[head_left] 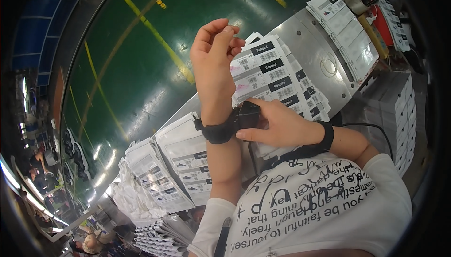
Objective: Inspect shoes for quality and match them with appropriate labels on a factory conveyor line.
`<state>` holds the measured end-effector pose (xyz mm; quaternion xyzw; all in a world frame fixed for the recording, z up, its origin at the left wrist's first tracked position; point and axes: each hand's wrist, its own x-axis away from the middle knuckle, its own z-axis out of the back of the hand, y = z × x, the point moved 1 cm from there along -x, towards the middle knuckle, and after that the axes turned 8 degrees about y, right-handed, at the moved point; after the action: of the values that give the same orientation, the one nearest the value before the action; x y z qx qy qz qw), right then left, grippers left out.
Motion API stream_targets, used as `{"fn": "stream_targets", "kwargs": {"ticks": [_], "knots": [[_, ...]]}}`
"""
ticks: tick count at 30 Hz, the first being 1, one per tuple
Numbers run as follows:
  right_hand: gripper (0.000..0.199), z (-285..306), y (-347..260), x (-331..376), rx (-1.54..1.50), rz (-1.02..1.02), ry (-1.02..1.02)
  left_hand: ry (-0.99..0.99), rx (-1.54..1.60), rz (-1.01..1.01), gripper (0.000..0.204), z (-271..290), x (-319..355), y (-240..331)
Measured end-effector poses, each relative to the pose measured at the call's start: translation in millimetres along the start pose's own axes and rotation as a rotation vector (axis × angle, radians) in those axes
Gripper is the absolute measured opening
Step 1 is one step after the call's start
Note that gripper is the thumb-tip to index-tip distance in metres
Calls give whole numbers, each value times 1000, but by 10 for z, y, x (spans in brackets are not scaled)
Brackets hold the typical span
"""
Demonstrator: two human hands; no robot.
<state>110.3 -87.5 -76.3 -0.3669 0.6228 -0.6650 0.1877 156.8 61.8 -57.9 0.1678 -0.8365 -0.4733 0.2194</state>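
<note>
My left hand (217,55) is raised over the table, palm turned inward, fingers loosely curled with the thumb against the index finger and nothing visible in them. A black strap (220,133) circles the left wrist and carries a boxy black device (249,115). My right hand (282,124) grips this device between thumb and fingers; some of its fingertips are hidden behind the device. The right wrist wears a black band (326,135). Just beyond the hands lies a fanned stack of flat white cardboard pieces with printed labels (270,71), partly covered by the left forearm.
More labelled cardboard stacks stand on the metal table (300,38), at the left (181,151) and far right (345,31). Grey-white boxes (390,116) are piled at right. A dark cable (376,127) curves by the right arm. Sneakers (75,151) and people (38,163) appear leftward, beyond the green floor.
</note>
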Motion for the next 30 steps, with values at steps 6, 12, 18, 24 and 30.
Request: {"fn": "stream_targets", "kwargs": {"ticks": [6, 12, 18, 24, 30], "knots": [[36, -3, -33, -4, 145, -51, -76, -202, 850, 543, 7, 133, -39, 28], [26, -80, 44, -63, -295, -118, -193, -317, 1308, 558, 5, 168, 71, 285], [54, -97, -42, -40, 78, -22, -242, -513, 1028, 111, 5, 206, 281, 564], [52, 261, -182, 6, 229, -21, -233, -288, 183, -436, 9, 164, 529, 677], [30, 660, -296, -144, -315, -92, 69, 110, -266, -609, 8, -149, 662, 515]]}}
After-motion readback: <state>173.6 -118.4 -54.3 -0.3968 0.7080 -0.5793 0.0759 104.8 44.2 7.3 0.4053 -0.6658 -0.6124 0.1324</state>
